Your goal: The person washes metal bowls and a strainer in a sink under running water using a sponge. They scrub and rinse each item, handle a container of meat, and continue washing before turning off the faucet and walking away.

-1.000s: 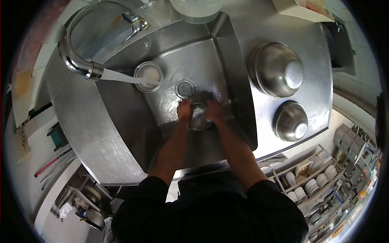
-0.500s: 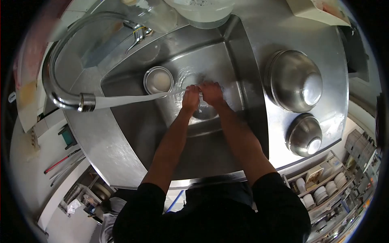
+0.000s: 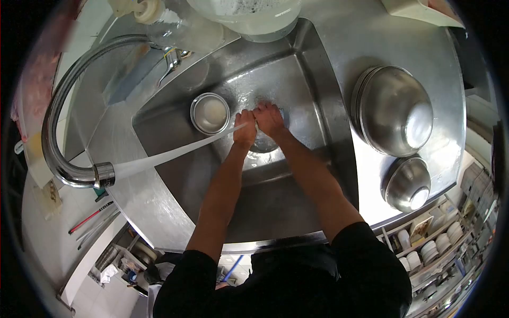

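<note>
The round metal vessel (image 3: pixel 266 143) is in the sink (image 3: pixel 260 209), under the left hand (image 3: pixel 245 128) and the right hand (image 3: pixel 269 117); whether the bent fingers grasp it, I cannot tell. Water (image 3: pixel 169 156) reaches the left hand.

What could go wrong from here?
1. The water stream runs onto the left hand; a wet grip could let the round metal item under both hands slip.
2. The round container sits close beside the stream, so splash could get in.
3. The smaller upturned bowl stands near the counter edge; a stray right-arm bump might knock it off.
</note>
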`<state>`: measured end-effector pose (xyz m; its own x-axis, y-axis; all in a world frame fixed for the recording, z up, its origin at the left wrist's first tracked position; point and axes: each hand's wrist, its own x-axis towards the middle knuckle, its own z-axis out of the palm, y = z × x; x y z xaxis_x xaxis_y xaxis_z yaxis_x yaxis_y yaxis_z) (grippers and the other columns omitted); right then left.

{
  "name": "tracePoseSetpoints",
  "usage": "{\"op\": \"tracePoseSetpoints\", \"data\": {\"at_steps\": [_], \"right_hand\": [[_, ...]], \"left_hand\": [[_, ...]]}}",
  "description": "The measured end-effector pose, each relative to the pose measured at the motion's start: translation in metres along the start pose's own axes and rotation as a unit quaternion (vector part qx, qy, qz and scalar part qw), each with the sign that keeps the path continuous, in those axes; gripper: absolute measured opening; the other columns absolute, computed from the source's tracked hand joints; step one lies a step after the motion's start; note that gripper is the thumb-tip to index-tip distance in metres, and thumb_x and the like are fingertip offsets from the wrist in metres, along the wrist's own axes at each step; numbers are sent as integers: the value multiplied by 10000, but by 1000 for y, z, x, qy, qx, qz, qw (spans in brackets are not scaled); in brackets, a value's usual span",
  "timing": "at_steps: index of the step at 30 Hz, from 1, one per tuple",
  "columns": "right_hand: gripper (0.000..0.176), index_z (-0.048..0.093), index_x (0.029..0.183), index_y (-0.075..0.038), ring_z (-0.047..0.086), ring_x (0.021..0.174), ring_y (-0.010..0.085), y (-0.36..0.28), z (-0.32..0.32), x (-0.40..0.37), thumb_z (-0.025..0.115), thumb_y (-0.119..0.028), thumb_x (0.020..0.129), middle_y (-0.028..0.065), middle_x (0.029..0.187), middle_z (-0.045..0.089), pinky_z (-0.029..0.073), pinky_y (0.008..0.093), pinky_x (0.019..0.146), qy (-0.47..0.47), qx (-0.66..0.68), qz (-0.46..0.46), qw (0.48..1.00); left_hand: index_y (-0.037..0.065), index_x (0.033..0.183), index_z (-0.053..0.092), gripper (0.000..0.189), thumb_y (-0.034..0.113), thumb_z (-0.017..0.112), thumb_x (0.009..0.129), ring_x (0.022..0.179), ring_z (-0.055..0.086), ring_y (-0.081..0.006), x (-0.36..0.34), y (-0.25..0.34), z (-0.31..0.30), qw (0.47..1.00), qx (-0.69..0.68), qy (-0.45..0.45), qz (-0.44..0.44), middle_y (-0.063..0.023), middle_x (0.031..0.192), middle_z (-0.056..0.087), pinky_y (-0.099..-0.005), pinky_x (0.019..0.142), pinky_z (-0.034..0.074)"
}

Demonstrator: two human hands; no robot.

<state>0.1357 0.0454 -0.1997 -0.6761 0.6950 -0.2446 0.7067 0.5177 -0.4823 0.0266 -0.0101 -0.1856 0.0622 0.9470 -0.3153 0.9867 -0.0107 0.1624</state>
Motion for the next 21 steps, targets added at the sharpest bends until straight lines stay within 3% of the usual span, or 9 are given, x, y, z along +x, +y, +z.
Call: {"op": "tracePoseSetpoints", "data": {"at_steps": [2,6,8,21], "right_hand": [[197,611,918,-93,554,1009,278,-5,0,1,473,-174,804,113,1011,584,424,422,887,-9,17,20,1000],[187,613,906,-93,563,987,286,-8,-1,2,478,-168,801,110,1006,592,432,414,888,-35,33,26,999],[200,597,916,-70,544,993,312,-6,3,0,577,-111,722,128,993,586,445,408,864,-26,57,17,998],[223,610,905,-76,547,992,298,-5,-9,-13,611,-142,692,136,1007,587,433,397,883,-20,30,-24,999]], "left_hand": [[27,898,553,157,47,500,751,870,495,-283,-4,0,0,999,31,-2,-29,-130,914,516,-379,790,406],[24,886,557,150,38,485,755,864,492,-288,-10,-5,10,999,43,24,-2,-131,901,517,-385,785,407],[26,872,558,142,33,481,753,844,486,-284,-11,-8,19,997,48,68,-2,-125,862,516,-388,765,405],[5,961,543,243,-5,483,726,784,503,-332,-24,3,-8,997,-51,60,-10,-156,869,508,-420,723,419]]}}
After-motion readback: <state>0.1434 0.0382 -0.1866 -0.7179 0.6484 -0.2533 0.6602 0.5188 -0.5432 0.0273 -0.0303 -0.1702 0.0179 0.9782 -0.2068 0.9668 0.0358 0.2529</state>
